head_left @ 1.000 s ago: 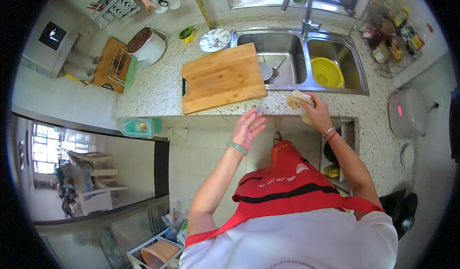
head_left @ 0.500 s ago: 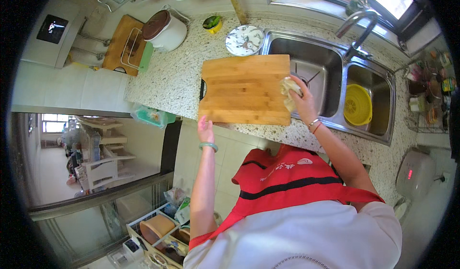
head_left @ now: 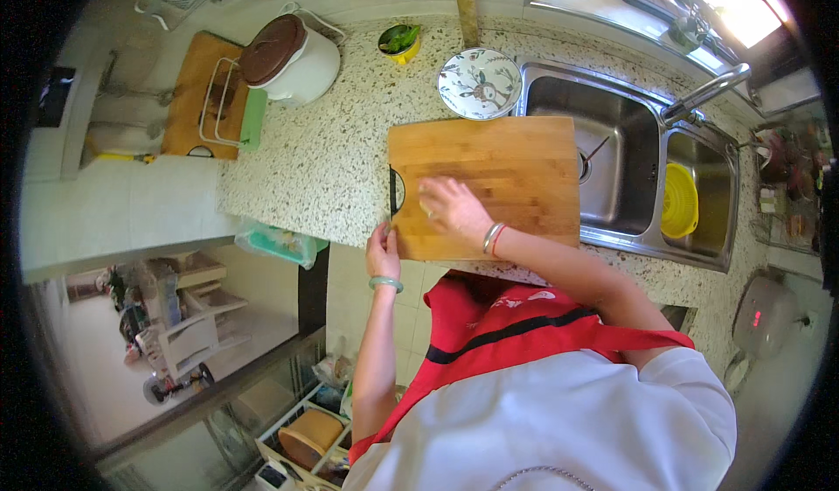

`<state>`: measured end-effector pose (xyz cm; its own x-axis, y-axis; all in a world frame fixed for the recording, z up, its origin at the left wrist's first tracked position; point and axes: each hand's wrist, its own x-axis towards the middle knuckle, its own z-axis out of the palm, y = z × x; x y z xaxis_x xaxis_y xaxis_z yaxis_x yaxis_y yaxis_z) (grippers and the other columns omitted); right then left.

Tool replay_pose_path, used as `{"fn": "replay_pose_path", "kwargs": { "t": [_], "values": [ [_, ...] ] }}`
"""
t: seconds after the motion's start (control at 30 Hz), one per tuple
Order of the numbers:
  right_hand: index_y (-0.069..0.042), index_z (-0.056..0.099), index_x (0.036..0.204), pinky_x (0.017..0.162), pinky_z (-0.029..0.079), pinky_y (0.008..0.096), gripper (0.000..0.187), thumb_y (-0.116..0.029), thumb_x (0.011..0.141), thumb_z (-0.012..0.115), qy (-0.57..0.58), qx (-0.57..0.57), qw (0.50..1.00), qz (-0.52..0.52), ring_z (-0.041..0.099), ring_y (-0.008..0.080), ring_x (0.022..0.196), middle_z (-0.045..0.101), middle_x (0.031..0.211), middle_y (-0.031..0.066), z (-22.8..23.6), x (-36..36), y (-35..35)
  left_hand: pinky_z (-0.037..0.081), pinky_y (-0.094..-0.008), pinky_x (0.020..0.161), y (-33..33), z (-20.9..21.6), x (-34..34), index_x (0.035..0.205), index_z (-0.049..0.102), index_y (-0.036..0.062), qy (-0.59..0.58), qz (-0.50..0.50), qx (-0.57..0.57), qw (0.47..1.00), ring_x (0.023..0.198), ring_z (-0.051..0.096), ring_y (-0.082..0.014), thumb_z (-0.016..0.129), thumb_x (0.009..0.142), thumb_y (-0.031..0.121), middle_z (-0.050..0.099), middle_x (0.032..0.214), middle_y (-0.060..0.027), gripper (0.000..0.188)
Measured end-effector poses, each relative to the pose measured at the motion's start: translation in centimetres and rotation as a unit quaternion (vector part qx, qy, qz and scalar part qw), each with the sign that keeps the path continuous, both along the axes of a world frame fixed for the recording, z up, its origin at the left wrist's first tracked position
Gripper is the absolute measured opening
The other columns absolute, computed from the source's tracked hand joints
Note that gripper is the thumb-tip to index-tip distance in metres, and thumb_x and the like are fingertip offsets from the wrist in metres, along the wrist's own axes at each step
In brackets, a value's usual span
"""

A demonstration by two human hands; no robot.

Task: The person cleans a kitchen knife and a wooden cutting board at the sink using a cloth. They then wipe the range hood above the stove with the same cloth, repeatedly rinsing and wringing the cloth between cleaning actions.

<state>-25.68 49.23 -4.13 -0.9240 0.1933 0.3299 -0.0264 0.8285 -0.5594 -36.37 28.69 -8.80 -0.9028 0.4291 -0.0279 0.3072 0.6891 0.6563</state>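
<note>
A wooden cutting board (head_left: 498,159) lies flat on the speckled counter, its right edge overlapping the sink rim. My left hand (head_left: 382,251) grips the board's near left corner, fingers closed on the edge. Near the black-lined handle slot, my right hand (head_left: 453,207) presses on the board's left half, somewhat smeared by motion. The crumpled pale cloth it held earlier lies nowhere else on the board. It appears to be under the fingers, mostly hidden.
Behind the board stand a patterned plate (head_left: 481,83) and a small yellow pot (head_left: 399,44) with greens. To the right is a double sink (head_left: 612,133) with a yellow colander (head_left: 679,201) and faucet (head_left: 708,93). A white pot (head_left: 306,67) and racked boards (head_left: 197,89) stand at left.
My right hand has swept left across the board, from its right edge to near the handle slot. My left hand has closed on the near left corner. The view has shifted slightly.
</note>
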Motion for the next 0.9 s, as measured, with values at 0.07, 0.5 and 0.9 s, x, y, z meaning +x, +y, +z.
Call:
{"fn": "replay_pose_path", "kwargs": {
  "t": [0.07,0.5,0.9],
  "values": [
    [-0.009,0.055,0.117,0.090,0.039,0.0404,0.048,-0.025,0.073,0.066,-0.025,0.053,0.998,0.027,0.039,0.0259,0.123,0.045,0.129,0.0083,-1.7,-1.1,-2.2,0.050,-0.0366,0.068,0.0,0.5,-1.8,0.110,0.059,0.0082,-0.022,-0.026,-0.048,0.998,0.078,0.064,-0.0264,0.057,0.090,0.033,0.067,0.086,-0.0128,0.032],
    [-0.021,0.043,0.135,0.095,0.039,0.0425,0.074,0.012,0.068,0.044,-0.140,0.058,0.952,-0.265,0.040,0.0289,0.125,0.039,0.140,0.0041,-2.5,6.3,9.5,0.043,-0.0514,0.061,0.8,-0.5,-6.1,0.086,0.058,0.0106,-0.077,-0.118,-0.164,0.976,0.073,0.058,-0.0434,0.044,0.092,0.044,0.062,0.077,-0.0215,0.037],
    [-0.002,0.057,0.118,0.088,0.042,0.0306,0.044,-0.038,0.094,0.047,-0.051,-0.315,0.787,-0.528,0.057,0.0236,0.103,0.062,0.113,0.0153,-7.4,15.0,12.8,0.045,-0.0460,0.064,1.2,1.0,-4.1,0.091,0.056,0.0065,-0.030,-0.134,-0.126,0.982,0.075,0.059,-0.0373,0.048,0.092,0.041,0.061,0.083,-0.0168,0.035]
  ]
}}
